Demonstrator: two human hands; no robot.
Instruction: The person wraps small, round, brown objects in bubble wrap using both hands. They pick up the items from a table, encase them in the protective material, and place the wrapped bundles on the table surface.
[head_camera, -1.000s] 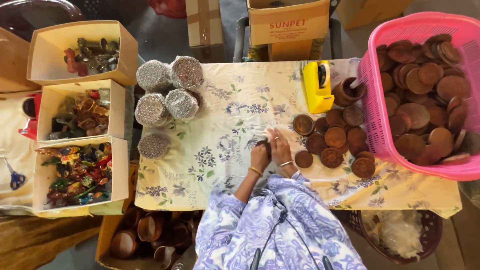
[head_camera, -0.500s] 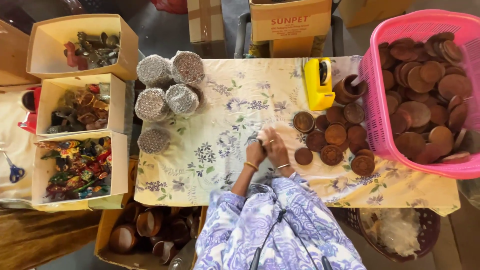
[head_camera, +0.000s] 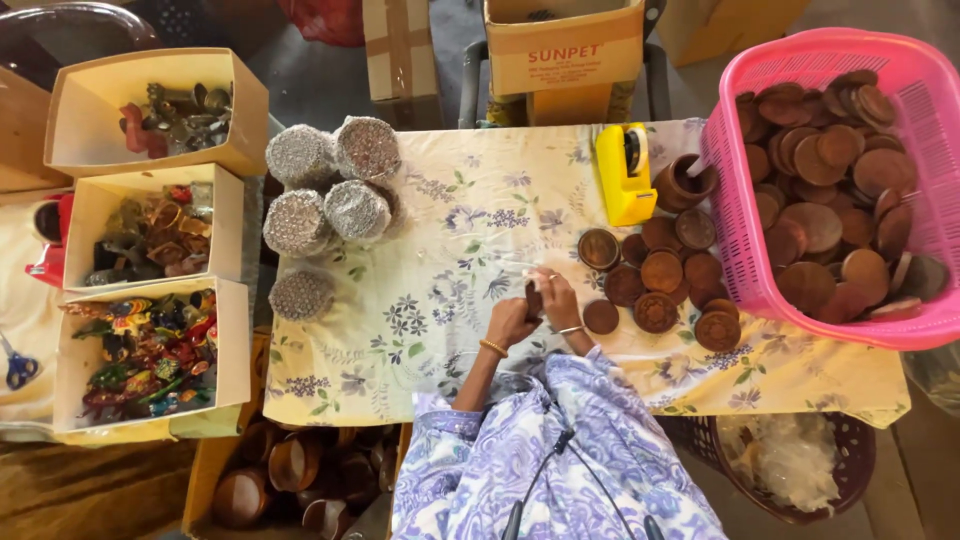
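Both my hands close together on one small brown piece over the floral cloth.

The small brown piece (head_camera: 534, 299) sits pinched between my left hand (head_camera: 510, 322) and right hand (head_camera: 560, 300), fingers pressed together around it. Just right of them lie brown clay lids (head_camera: 661, 271); further right, the pink basket (head_camera: 740, 250). To the left stand foil-wrapped bundles (head_camera: 330, 185).

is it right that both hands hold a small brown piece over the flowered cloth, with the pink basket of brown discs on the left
Not quite: the head view shows the pink basket of brown discs on the right. Both the left hand and the right hand do hold the small brown piece over the flowered cloth.
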